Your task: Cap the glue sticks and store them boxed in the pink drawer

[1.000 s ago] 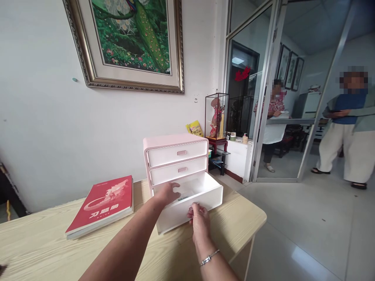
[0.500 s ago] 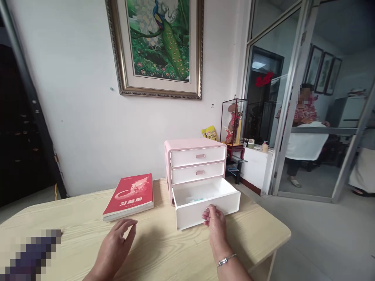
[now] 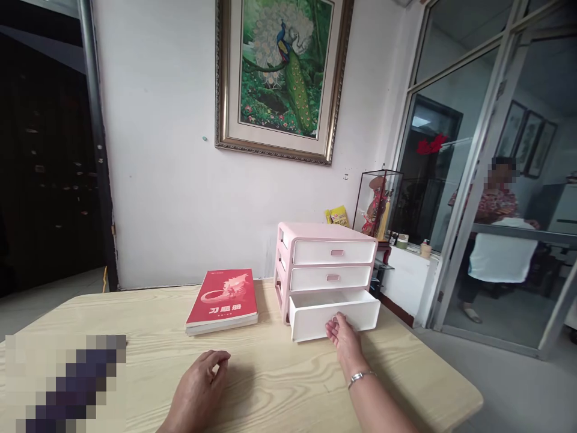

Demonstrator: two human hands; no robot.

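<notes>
In the head view, a pale pink and white plastic chest of drawers [image 3: 327,231] stands on the far part of a light wood-grain table [image 3: 433,391], its three drawers facing the person. The bottom drawer [image 3: 334,316] stands partly out of the chest, so its front sits nearest the person and within easy reach. The right hand [image 3: 343,337] is at lower centre, its fingertips [image 3: 334,328] touching the lower part of that drawer front, just below the small handle. The fingers are slightly curled, but I cannot tell whether they grip the drawer or only rest against it. A metal bracelet [image 3: 362,377] circles the right wrist. The left hand [image 3: 198,382] hovers or rests low over the table at bottom centre, loosely curled, empty and well apart from the drawer. A thick red book [image 3: 222,300] lies flat left of the chest, just clear of it, leaving the drawer's path unobstructed.
</notes>
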